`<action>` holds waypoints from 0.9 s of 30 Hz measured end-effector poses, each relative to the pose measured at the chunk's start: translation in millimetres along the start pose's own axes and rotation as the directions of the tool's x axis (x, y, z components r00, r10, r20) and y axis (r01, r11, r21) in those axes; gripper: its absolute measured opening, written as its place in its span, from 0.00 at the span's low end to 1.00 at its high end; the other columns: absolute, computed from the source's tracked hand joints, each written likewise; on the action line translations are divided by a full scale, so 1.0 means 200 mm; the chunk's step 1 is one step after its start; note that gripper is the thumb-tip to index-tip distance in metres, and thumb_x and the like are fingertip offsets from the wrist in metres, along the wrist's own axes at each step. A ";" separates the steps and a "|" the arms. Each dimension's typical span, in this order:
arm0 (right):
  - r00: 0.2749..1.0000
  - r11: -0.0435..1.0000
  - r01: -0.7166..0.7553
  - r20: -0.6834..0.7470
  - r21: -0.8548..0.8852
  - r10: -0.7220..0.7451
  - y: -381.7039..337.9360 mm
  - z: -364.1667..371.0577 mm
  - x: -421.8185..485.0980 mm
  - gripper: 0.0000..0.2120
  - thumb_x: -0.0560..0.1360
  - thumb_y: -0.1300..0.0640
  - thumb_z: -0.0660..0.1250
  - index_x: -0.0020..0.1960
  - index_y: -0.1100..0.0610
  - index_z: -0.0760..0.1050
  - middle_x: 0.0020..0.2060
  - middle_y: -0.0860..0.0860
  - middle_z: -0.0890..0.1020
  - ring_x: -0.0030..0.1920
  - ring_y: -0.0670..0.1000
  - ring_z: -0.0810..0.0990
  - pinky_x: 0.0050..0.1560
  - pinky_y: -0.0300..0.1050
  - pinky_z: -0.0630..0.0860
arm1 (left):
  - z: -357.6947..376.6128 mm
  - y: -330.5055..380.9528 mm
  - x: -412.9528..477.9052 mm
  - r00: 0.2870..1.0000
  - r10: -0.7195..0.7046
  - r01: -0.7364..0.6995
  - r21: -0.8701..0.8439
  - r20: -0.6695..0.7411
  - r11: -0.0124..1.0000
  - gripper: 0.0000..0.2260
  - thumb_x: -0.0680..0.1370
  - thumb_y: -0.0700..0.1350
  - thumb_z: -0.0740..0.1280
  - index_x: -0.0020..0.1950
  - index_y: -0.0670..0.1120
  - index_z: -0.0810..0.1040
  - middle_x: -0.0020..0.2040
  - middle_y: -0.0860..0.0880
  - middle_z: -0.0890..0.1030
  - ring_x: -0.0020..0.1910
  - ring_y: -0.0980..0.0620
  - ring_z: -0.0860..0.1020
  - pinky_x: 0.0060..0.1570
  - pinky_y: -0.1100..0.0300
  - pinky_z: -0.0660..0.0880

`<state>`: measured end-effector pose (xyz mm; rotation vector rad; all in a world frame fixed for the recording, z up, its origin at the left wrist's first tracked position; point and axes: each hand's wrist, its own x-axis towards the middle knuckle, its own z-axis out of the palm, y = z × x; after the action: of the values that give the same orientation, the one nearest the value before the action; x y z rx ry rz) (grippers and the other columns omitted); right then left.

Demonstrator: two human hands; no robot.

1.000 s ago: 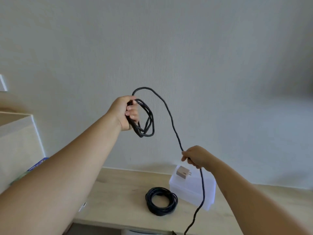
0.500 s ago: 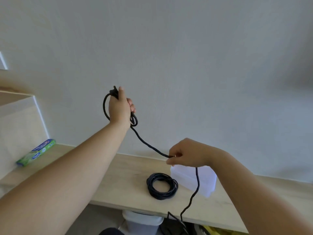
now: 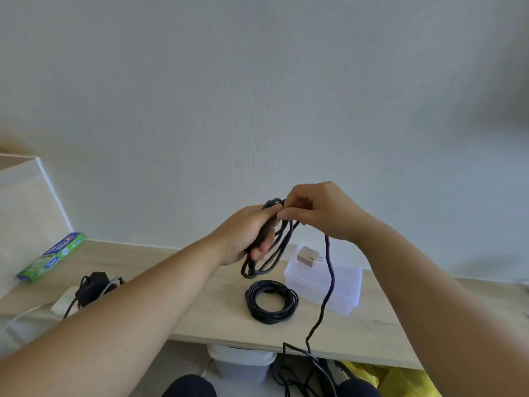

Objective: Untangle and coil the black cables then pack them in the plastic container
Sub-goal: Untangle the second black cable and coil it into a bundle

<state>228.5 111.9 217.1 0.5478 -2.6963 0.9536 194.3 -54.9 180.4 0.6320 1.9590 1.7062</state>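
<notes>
Above the pale wooden desk (image 3: pixel 217 316), the left hand (image 3: pixel 246 236) grips elongated, downward-hanging loops of matte black cable (image 3: pixel 272 247) while the right hand (image 3: pixel 317 213) pinches its strand, whose tail drops past the translucent plastic container (image 3: pixel 343 285).

In soft, bright daylight the pale textured wall (image 3: pixel 257 96) greys toward the right, and it is dim under the light wooden table (image 3: pixel 223 316). The flat black cable coil (image 3: pixel 290 300) on it casts a faint shadow. Wide-angle bending curves the table's front edge, and motion blur smears the left hand (image 3: pixel 243 239) and its looped black cable (image 3: pixel 257 274).
</notes>
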 end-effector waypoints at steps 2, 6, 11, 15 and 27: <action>0.993 0.993 -0.020 -0.114 0.113 0.033 0.03 0.04 0.00 0.11 0.69 0.54 0.75 0.37 0.52 0.72 0.29 0.47 0.75 0.27 0.43 0.69 0.32 0.36 0.68 | -0.02 0.02 0.01 0.993 -0.086 0.097 -0.141 0.082 0.985 0.21 0.79 0.59 0.53 0.39 0.43 0.68 0.19 0.49 0.63 0.14 0.54 0.58 0.19 0.67 0.58; 0.952 0.977 -0.041 -0.289 0.210 0.102 0.06 0.11 0.00 0.12 0.69 0.56 0.75 0.38 0.53 0.71 0.29 0.49 0.78 0.27 0.44 0.75 0.32 0.38 0.74 | -0.10 0.10 0.01 0.988 -0.078 0.074 0.036 0.133 0.997 0.15 0.74 0.54 0.65 0.40 0.41 0.75 0.19 0.52 0.61 0.15 0.57 0.58 0.20 0.68 0.54; 0.912 0.884 -0.244 -0.216 0.399 0.349 0.15 0.22 -0.10 0.14 0.70 0.52 0.74 0.51 0.50 0.73 0.49 0.43 0.79 0.46 0.43 0.80 0.43 0.34 0.74 | -0.18 0.18 0.02 0.999 -0.001 0.000 -0.037 -0.048 0.999 0.22 0.79 0.46 0.62 0.25 0.46 0.64 0.16 0.52 0.59 0.14 0.57 0.57 0.18 0.69 0.56; 0.899 0.801 -0.374 -0.030 0.467 0.438 0.19 0.35 -0.19 0.06 0.73 0.55 0.71 0.47 0.53 0.75 0.41 0.48 0.83 0.41 0.48 0.83 0.50 0.45 0.79 | -0.11 0.27 0.01 0.990 0.085 -0.118 -0.335 -0.112 0.935 0.15 0.80 0.45 0.60 0.33 0.47 0.64 0.17 0.54 0.60 0.13 0.59 0.57 0.16 0.71 0.56; 0.973 0.673 -0.110 -0.060 0.731 0.224 -0.07 -0.25 -0.11 0.12 0.81 0.59 0.55 0.45 0.60 0.75 0.23 0.49 0.73 0.21 0.45 0.62 0.26 0.36 0.64 | -0.24 0.48 -0.08 0.962 0.089 -0.203 -0.463 -0.257 0.863 0.16 0.80 0.51 0.59 0.34 0.48 0.65 0.16 0.54 0.59 0.13 0.59 0.57 0.16 0.69 0.55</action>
<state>259.3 139.7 256.7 0.3248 -2.1680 2.0573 180.5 -90.3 282.7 0.4193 1.5403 2.3465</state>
